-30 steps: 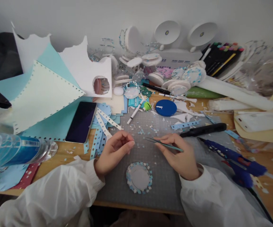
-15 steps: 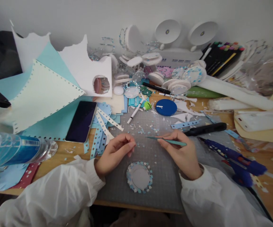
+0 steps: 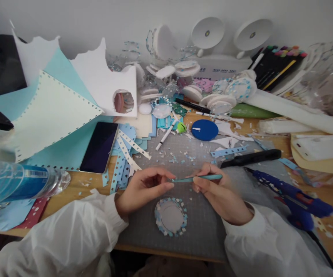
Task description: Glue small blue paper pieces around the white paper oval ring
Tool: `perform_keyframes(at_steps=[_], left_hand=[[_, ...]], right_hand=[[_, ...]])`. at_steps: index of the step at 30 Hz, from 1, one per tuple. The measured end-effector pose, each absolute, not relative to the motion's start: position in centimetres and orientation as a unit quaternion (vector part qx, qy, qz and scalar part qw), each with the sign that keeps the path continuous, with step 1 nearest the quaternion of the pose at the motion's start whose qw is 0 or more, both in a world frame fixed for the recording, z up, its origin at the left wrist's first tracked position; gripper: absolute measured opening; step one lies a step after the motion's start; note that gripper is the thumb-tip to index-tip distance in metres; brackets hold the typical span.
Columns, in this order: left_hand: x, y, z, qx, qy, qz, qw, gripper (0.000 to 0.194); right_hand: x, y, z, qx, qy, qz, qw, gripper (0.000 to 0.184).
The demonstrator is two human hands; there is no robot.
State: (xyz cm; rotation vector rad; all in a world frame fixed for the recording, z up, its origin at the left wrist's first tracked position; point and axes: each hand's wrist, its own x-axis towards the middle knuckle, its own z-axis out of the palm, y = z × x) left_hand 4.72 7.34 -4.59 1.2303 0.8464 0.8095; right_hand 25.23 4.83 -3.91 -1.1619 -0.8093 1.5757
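My right hand (image 3: 222, 190) pinches teal tweezers (image 3: 202, 178) that point left. The tweezer tip reaches the fingertips of my left hand (image 3: 147, 188), whose thumb and forefinger curve toward each other with a small gap. A tiny light speck shows at that tip, too small to name. Below my hands, a round white disc (image 3: 171, 217) ringed with small blue and white paper pieces lies flat on the grey cutting mat (image 3: 203, 234). Loose paper bits (image 3: 176, 156) are scattered on the mat beyond my hands.
To the right lie a blue glue gun (image 3: 293, 196) and a black-handled tool (image 3: 251, 157). A phone (image 3: 99, 148), punched paper strips (image 3: 121, 169) and a water bottle (image 3: 24, 182) are on the left. Behind are a blue oval lid (image 3: 204, 130), a white pen (image 3: 166, 134) and piled white discs (image 3: 191, 92).
The tweezers have come left and slightly down to my left fingertips. My left thumb and forefinger have parted a little. The ringed disc stays in place.
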Motion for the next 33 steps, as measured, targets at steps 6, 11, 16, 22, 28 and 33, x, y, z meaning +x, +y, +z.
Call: perform_keyframes(at_steps=[6, 11, 16, 22, 28, 33], left_hand=[[4.6, 7.4, -4.7, 0.575, 0.367, 0.364, 0.635, 0.011], [4.5, 7.5, -4.7, 0.596, 0.363, 0.391, 0.600, 0.007], [4.4, 7.5, -4.6, 0.598, 0.353, 0.415, 0.588, 0.005], [4.6, 7.4, -4.2, 0.571, 0.377, 0.381, 0.622, 0.018], [4.7, 7.5, -4.0, 0.553, 0.383, 0.353, 0.650, 0.028], [4.7, 7.6, -3.9, 0.557, 0.386, 0.351, 0.647, 0.024]], right_hand=[[25.3, 4.8, -3.9, -0.471, -0.328, 0.664, 0.480, 0.036], [25.1, 4.8, -4.0, -0.478, -0.330, 0.659, 0.478, 0.037], [25.1, 4.7, -4.0, -0.473, -0.331, 0.653, 0.490, 0.035], [25.3, 4.8, -4.1, -0.476, -0.344, 0.622, 0.518, 0.031], [25.4, 4.4, -4.5, -0.456, -0.382, 0.593, 0.543, 0.025], [25.6, 4.0, -4.9, -0.440, -0.431, 0.562, 0.552, 0.020]])
